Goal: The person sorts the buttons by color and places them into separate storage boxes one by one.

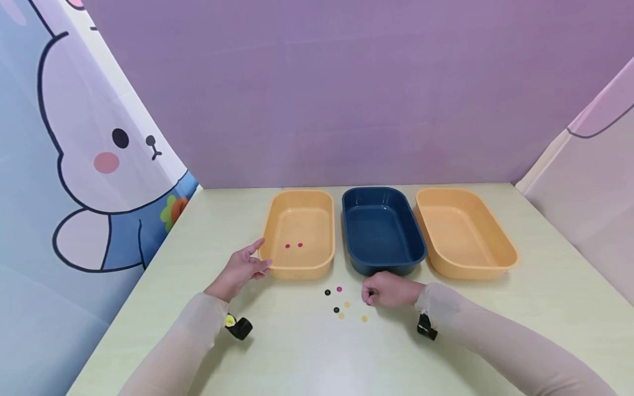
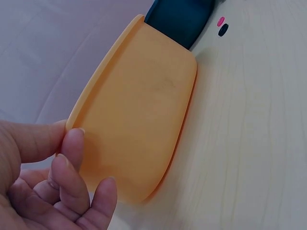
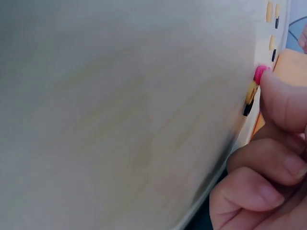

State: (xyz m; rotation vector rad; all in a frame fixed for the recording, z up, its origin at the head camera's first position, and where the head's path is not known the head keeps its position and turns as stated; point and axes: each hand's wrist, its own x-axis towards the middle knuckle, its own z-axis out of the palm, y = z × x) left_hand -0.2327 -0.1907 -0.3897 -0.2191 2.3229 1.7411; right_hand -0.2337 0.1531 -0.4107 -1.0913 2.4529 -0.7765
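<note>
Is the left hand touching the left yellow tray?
Touching: in the left wrist view, the left hand pinches the left yellow tray by its rim.

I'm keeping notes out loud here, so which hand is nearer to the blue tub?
The right hand: it is by the near end of the blue tub. The left hand is farther off, pinching the rim of the left yellow tub.

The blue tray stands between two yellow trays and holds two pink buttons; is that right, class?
Wrong tray: the head view shows the two pink buttons inside the yellow tray that the left hand holds, not the blue tray, which does stand between it and the other yellow tray.
</note>
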